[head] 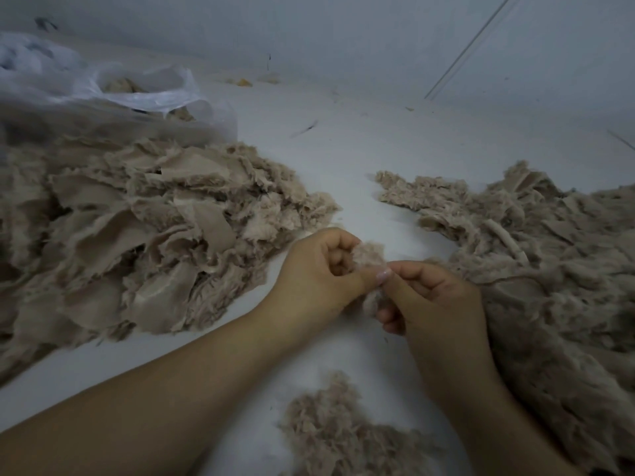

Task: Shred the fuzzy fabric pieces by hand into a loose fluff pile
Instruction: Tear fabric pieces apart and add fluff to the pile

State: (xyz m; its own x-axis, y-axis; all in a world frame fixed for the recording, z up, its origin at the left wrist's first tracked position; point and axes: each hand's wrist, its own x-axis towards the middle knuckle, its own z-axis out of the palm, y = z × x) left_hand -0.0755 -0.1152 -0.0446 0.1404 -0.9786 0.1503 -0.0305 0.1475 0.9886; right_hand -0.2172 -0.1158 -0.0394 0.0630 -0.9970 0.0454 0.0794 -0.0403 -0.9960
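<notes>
- Pinching a small tuft of beige fuzzy fabric (369, 257), the left hand (319, 280) and the right hand (434, 304) met just above the pale white table (360, 149).
- The left hand's fingers were curled in, and its thumb pressed on the tuft.
- The right hand's fingers were curled too, with thumb and first finger squeezed on the lower bit of the same tuft.
- The two thumbs touched, or nearly touched; the blur made it hard to be sure.
- A big heap of torn beige fabric pieces (137, 235) with smooth backs lay on the left side of the table.
- A wide pile of loose beige fluff (549, 269) lay on the right, just beside the right hand.
- A smaller clump of beige fluff (336, 427) sat near the bottom, between the two bare arms.
- A see-through plastic bag (137, 94) with more beige stuff inside stood behind the left heap.
- A grey wall (343, 29) rose at the back.
</notes>
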